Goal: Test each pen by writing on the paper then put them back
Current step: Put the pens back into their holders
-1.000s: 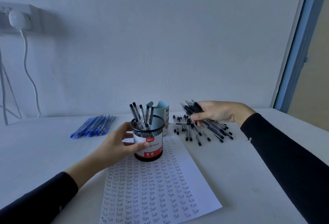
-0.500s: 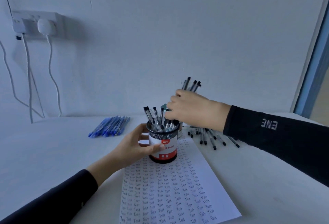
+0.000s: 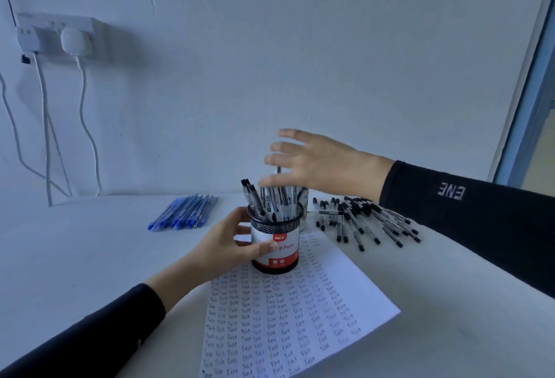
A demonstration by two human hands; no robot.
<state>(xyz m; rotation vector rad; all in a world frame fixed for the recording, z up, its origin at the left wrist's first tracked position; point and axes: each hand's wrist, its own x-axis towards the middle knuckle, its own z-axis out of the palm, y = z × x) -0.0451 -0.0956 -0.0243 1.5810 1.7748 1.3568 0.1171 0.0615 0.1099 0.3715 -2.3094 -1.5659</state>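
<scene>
A black mesh pen holder (image 3: 274,245) with a red and white label stands on the far end of a paper sheet (image 3: 288,317) covered in rows of the word "Test". Several black pens (image 3: 274,202) stand in it. My left hand (image 3: 223,247) grips the holder's left side, thumb across the label. Just above the pens hovers my right hand (image 3: 312,164), fingers spread and straight, holding nothing. A pile of black pens (image 3: 365,221) lies on the table to the right of the holder.
Several blue pens (image 3: 184,212) lie in a row at the back left of the white table (image 3: 75,251). A pale cup (image 3: 304,200) stands behind the holder, mostly hidden. Chargers and cables (image 3: 72,44) hang on the wall at left. A door frame (image 3: 531,77) is on the right.
My right hand carried a bunch of black pens from the pile, lowered them into the holder, then let go and spread its fingers above it. My left hand stayed gripping the holder.
</scene>
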